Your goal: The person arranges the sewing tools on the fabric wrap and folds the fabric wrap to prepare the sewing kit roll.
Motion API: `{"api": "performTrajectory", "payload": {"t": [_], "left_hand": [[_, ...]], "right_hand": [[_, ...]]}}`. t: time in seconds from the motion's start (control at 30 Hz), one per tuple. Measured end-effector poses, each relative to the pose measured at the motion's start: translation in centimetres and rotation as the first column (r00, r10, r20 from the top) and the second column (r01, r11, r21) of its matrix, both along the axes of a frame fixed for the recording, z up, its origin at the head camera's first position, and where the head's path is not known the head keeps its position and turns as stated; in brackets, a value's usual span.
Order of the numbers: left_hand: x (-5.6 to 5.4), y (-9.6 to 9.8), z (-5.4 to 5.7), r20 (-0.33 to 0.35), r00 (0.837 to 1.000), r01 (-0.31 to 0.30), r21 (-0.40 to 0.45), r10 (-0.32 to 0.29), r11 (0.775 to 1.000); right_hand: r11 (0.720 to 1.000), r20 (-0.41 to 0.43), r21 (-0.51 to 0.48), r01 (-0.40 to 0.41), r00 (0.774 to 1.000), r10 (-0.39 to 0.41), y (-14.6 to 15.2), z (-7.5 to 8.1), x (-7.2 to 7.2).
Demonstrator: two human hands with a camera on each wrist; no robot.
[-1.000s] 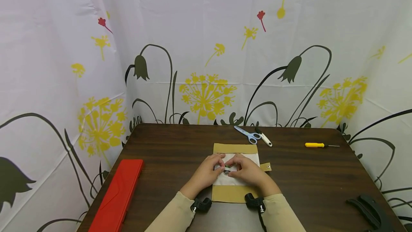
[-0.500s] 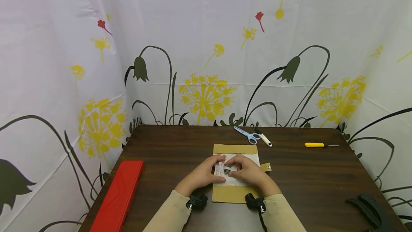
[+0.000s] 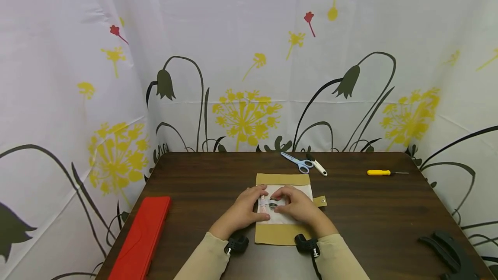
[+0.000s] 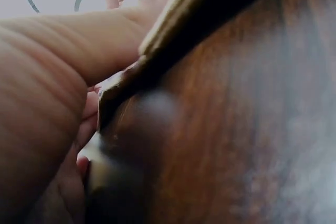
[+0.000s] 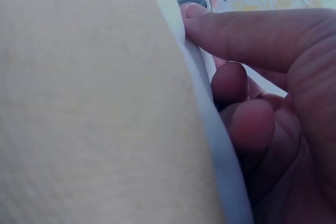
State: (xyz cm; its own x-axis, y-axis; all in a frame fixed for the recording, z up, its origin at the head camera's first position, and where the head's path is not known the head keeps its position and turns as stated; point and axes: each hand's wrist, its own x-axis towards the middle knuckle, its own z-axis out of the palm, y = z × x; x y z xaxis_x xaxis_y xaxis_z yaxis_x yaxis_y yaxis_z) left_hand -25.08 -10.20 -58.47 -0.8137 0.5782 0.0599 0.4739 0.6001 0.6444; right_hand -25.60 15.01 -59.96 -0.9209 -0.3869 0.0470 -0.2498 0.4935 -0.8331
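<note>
A dark brown, wood-grained table (image 3: 202, 185) is enclosed by a white fabric curtain (image 3: 233, 20) printed with yellow, red and grey-green flowers. Near its middle, a tan pouch with a white lining (image 3: 276, 234) is laid unfolded. A small grey ring-shaped item (image 3: 273, 205) on the lining is pinched between thumb and finger of the right hand (image 3: 299, 206). The pouch's left side is touched by the left hand (image 3: 242, 211), its thumb and fingers parted around a pale pink-and-white strip (image 3: 262, 204). Light-blue scissors (image 3: 298, 162) and a white-and-black handled tool (image 3: 319, 167) are placed behind the pouch, a yellow-handled screwdriver (image 3: 378, 173) farther right. The table's left side is occupied by a flat red case (image 3: 142, 237), its right by a black curved object (image 3: 451, 252).
</note>
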Motion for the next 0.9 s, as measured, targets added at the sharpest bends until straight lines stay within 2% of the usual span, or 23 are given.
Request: {"api": "performTrajectory", "payload": {"t": [0.23,0.37,0.47,0.53,0.6,0.67,0.77,0.9], "left_hand": [[0.1,0.2,-0.1,-0.03,1.0,-0.008,-0.045,0.006,0.999],[0.2,0.1,-0.2,0.007,0.999,-0.041,-0.028,0.041,0.999],[0.4,0.0,-0.3,0.038,0.997,-0.072,-0.01,0.072,0.997],[0.4,0.0,-0.4,0.038,0.996,-0.075,-0.011,0.075,0.997],[0.3,0.0,-0.5,0.026,0.998,-0.064,-0.013,0.065,0.998],[0.3,0.0,-0.5,0.02,0.998,-0.058,-0.017,0.058,0.998],[0.2,0.1,-0.5,0.018,0.998,-0.057,-0.024,0.057,0.998],[0.1,0.2,-0.3,0.026,0.998,-0.064,-0.029,0.065,0.998]], "right_hand": [[1.0,0.01,-0.013,0.016,1.0,-0.016,0.0,0.0,0.0],[0.999,0.03,-0.034,0.008,1.0,-0.007,0.0,-0.1,0.0],[0.992,0.098,-0.122,-0.01,0.995,0.022,0.3,-0.1,0.0],[0.976,0.164,-0.217,-0.005,0.986,0.042,0.6,-0.1,0.0],[0.941,0.23,-0.337,0.021,0.971,0.061,0.9,-0.1,0.0],[0.893,0.276,-0.446,0.067,0.959,0.066,1.3,0.0,-0.1],[0.783,0.306,-0.608,0.129,0.949,0.081,2.1,0.1,-0.1],[0.638,0.265,-0.754,0.155,0.961,0.079,4.1,0.2,-0.4]]}}
